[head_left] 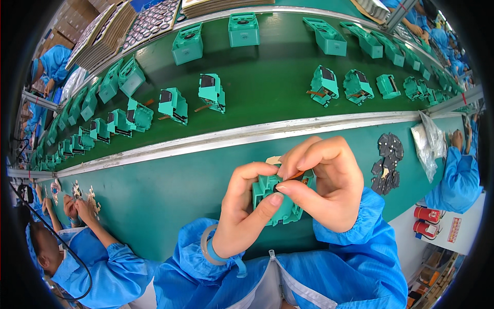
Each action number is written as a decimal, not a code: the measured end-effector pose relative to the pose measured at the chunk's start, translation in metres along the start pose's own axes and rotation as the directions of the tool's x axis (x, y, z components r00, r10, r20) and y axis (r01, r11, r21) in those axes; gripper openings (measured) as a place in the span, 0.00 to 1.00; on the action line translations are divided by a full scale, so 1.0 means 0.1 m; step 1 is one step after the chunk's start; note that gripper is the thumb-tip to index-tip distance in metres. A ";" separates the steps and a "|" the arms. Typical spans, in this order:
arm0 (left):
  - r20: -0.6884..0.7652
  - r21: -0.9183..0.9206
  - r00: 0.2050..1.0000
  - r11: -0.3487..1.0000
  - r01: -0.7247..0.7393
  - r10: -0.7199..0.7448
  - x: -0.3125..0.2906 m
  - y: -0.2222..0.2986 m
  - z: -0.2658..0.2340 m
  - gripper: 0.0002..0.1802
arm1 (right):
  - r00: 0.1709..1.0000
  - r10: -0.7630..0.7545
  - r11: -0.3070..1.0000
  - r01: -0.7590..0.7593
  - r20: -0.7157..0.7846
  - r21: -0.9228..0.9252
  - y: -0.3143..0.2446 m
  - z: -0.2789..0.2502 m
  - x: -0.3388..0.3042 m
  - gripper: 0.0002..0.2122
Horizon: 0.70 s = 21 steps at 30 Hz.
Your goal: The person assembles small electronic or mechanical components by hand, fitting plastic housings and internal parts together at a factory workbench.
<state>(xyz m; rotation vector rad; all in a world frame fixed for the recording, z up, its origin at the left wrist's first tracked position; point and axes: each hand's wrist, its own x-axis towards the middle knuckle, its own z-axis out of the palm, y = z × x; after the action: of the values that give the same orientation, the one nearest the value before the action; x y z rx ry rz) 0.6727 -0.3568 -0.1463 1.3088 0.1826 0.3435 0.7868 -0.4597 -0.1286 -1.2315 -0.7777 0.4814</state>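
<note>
Close in front of me on the bench is a green plastic housing (pixel 286 213), partly covered by my hands. My left hand (pixel 246 206) is closed around its left side, thumb and index finger pressing toward the middle. Over the top, my right hand (pixel 332 180) bends its fingers into a pinch at a narrow orange-brown ribbon cable (pixel 297 176). A small dark part sits by the thumb tips, mostly hidden. A pale tan scrap (pixel 274 160) shows beside my left fingertips.
Beyond a metal rail (pixel 216 138), rows of similar housings (pixel 211 92) stand on a dark green belt (pixel 262 77). Black flat pieces (pixel 388 162) are piled to the right, near a clear plastic bag (pixel 428 144). Co-workers in blue sit at both sides; one's hands (pixel 80 208) handle small parts.
</note>
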 end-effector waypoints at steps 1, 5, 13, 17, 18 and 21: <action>0.003 -0.023 1.000 1.000 0.003 -0.003 0.01 -0.01 0.01 0.18 | 1.000 0.015 1.000 -0.015 -0.006 -0.008 0.01 0.00 0.00 0.15; 0.020 -0.003 1.000 1.000 -0.009 0.009 0.02 -0.04 0.02 0.18 | 1.000 0.000 0.999 -0.001 -0.021 -0.037 0.03 -0.01 -0.01 0.15; 0.019 -0.053 0.999 0.997 0.052 -0.051 0.05 -0.03 0.07 0.18 | 0.994 -0.110 0.984 0.107 -0.013 -0.143 0.07 -0.04 0.00 0.14; 0.000 0.004 1.000 1.000 0.015 -0.015 0.06 -0.07 0.09 0.18 | 0.993 -0.119 0.982 0.119 0.015 -0.143 0.11 -0.07 0.02 0.14; -0.004 0.000 1.000 1.000 0.011 -0.011 0.06 -0.07 0.09 0.18 | 0.995 -0.104 0.984 0.104 0.003 -0.148 0.10 -0.07 0.00 0.14; 0.000 -0.026 1.000 0.999 0.026 -0.026 0.07 -0.06 0.10 0.18 | 0.996 -0.090 0.984 0.089 -0.002 -0.154 0.09 -0.08 0.00 0.14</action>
<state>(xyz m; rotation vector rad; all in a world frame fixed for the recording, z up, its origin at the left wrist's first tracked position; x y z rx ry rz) 0.6838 -0.3651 -0.1492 1.2797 0.1945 0.3228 0.7938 -0.4621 -0.1382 -1.3341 -0.8717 0.3470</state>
